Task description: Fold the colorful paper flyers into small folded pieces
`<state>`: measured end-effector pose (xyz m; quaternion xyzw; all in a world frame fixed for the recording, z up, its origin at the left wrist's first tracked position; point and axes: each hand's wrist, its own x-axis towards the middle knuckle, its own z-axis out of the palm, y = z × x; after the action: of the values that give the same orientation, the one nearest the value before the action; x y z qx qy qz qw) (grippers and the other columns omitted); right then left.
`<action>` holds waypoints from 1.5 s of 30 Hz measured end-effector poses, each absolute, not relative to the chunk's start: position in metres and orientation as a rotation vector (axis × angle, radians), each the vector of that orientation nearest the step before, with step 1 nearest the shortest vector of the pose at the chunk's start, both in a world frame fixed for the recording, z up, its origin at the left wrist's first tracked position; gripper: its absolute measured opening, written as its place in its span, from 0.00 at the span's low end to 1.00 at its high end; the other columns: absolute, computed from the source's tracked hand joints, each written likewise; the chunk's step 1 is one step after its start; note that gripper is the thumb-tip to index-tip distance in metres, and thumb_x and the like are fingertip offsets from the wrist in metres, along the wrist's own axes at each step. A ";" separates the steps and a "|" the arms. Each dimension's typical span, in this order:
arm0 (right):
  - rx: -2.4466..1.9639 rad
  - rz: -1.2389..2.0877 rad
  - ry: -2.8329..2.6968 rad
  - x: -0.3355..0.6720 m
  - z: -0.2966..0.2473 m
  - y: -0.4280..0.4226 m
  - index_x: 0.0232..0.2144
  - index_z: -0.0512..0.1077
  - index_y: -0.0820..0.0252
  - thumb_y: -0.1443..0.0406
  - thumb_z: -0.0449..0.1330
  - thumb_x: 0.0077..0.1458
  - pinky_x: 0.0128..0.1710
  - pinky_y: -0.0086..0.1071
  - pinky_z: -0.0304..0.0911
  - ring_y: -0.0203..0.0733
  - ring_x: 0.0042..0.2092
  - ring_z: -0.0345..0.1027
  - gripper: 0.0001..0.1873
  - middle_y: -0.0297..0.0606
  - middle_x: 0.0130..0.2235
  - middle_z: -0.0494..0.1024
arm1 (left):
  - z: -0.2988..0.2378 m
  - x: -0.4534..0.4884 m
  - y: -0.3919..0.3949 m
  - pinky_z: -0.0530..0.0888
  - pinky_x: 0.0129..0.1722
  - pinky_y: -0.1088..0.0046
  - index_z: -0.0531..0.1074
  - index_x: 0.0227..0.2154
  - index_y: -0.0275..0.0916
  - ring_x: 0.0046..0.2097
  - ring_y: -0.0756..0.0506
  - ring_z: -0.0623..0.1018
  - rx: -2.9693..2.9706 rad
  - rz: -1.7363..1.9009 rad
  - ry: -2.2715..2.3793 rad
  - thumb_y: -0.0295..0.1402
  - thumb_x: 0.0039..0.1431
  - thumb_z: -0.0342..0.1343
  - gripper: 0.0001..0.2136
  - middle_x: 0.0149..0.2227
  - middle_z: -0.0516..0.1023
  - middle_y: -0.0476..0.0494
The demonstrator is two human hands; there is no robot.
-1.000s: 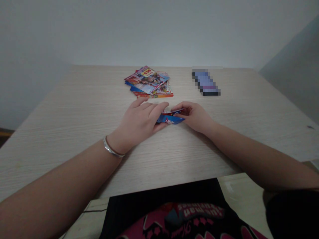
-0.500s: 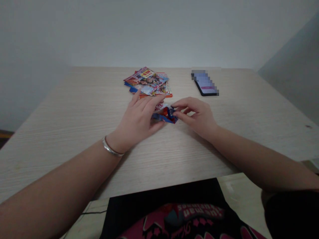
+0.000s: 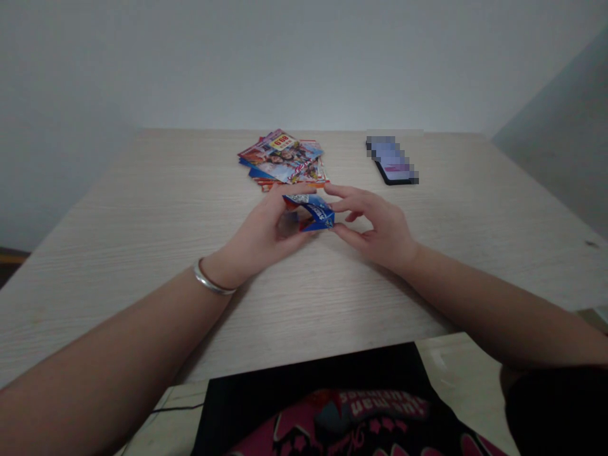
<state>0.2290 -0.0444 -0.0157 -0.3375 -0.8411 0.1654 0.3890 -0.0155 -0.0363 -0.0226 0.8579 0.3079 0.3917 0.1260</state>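
A folded blue printed leaflet [image 3: 319, 212], glossy and with white lettering, stands bent on the table between my hands. My left hand [image 3: 263, 221] curls around its left side, thumb in front and fingers behind. At its right end, the thumb and fingers of my right hand [image 3: 375, 221] hold the edges, with the index finger stretched along the far side. The leaflet's far side is partly hidden by its own fold. Just beyond my left fingers lies a fanned pile of colourful leaflets [image 3: 282, 157].
A phone [image 3: 393, 161] with its screen lit lies at the back right, partly blurred out. The pale wooden table [image 3: 304, 297] meets a wall [image 3: 304, 63] behind. Nearest to me are a black printed garment [image 3: 361, 418] and a thin cable [image 3: 178, 408].
The leaflet has been turned and bent, so its blue lettered face now arches up where white and red parts showed before. My right fingers have spread wider around its end.
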 end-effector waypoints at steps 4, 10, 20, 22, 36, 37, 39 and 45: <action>-0.788 0.277 -2.158 0.230 -0.015 -0.044 0.44 0.79 0.47 0.64 0.62 0.64 0.59 0.45 0.74 0.44 0.56 0.77 0.08 0.34 0.63 0.76 | -0.024 -0.015 -0.037 0.76 0.63 0.56 0.64 0.63 0.40 0.63 0.40 0.76 2.453 1.089 0.936 0.36 0.68 0.59 0.24 0.63 0.74 0.34; -0.628 -0.012 -2.250 0.230 -0.014 -0.045 0.47 0.80 0.48 0.65 0.62 0.66 0.55 0.39 0.75 0.43 0.56 0.77 0.10 0.36 0.63 0.78 | -0.024 -0.015 -0.036 0.78 0.61 0.63 0.65 0.63 0.40 0.65 0.41 0.73 2.509 1.044 0.910 0.41 0.71 0.54 0.21 0.64 0.74 0.43; -0.738 -0.128 -2.273 0.231 -0.010 -0.044 0.41 0.81 0.46 0.62 0.63 0.66 0.57 0.45 0.74 0.46 0.57 0.76 0.07 0.32 0.58 0.82 | -0.018 -0.016 -0.041 0.66 0.71 0.49 0.57 0.68 0.44 0.67 0.37 0.72 2.540 1.249 0.830 0.41 0.67 0.62 0.31 0.67 0.70 0.34; -0.729 -0.169 -2.270 0.231 -0.010 -0.043 0.41 0.81 0.46 0.63 0.64 0.65 0.57 0.46 0.74 0.47 0.57 0.76 0.06 0.31 0.57 0.82 | -0.017 -0.018 -0.040 0.59 0.74 0.44 0.59 0.66 0.45 0.67 0.38 0.73 2.605 1.312 0.793 0.41 0.66 0.64 0.30 0.65 0.72 0.37; -0.804 -0.357 -2.302 0.225 -0.012 -0.051 0.41 0.79 0.47 0.61 0.63 0.66 0.50 0.43 0.72 0.47 0.56 0.74 0.04 0.32 0.57 0.82 | -0.017 -0.012 -0.049 0.76 0.65 0.55 0.60 0.64 0.47 0.64 0.40 0.75 2.458 1.228 0.828 0.34 0.68 0.59 0.24 0.63 0.73 0.38; -0.813 -0.355 -2.299 0.224 -0.011 -0.051 0.40 0.79 0.48 0.61 0.62 0.67 0.49 0.42 0.72 0.47 0.54 0.74 0.05 0.32 0.55 0.82 | -0.017 -0.012 -0.050 0.77 0.64 0.55 0.60 0.64 0.47 0.64 0.40 0.76 2.459 1.231 0.832 0.34 0.68 0.59 0.24 0.63 0.74 0.38; -0.828 -0.365 -2.287 0.224 -0.011 -0.051 0.38 0.79 0.49 0.59 0.62 0.67 0.46 0.40 0.71 0.45 0.51 0.75 0.06 0.32 0.52 0.84 | -0.016 -0.012 -0.052 0.77 0.64 0.55 0.63 0.63 0.47 0.62 0.40 0.77 2.480 1.222 0.878 0.34 0.69 0.59 0.22 0.61 0.76 0.39; -0.827 -0.430 -2.273 0.223 -0.009 -0.051 0.36 0.79 0.48 0.57 0.63 0.67 0.42 0.40 0.69 0.44 0.47 0.76 0.07 0.31 0.46 0.85 | -0.017 -0.011 -0.053 0.74 0.67 0.52 0.66 0.60 0.44 0.60 0.41 0.79 2.537 1.260 0.957 0.34 0.69 0.60 0.20 0.58 0.79 0.41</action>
<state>0.2233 -0.0508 -0.0095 -0.3172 -0.8714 -0.1650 0.3358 -0.0108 -0.0530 -0.0173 0.8461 0.3191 0.4202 0.0759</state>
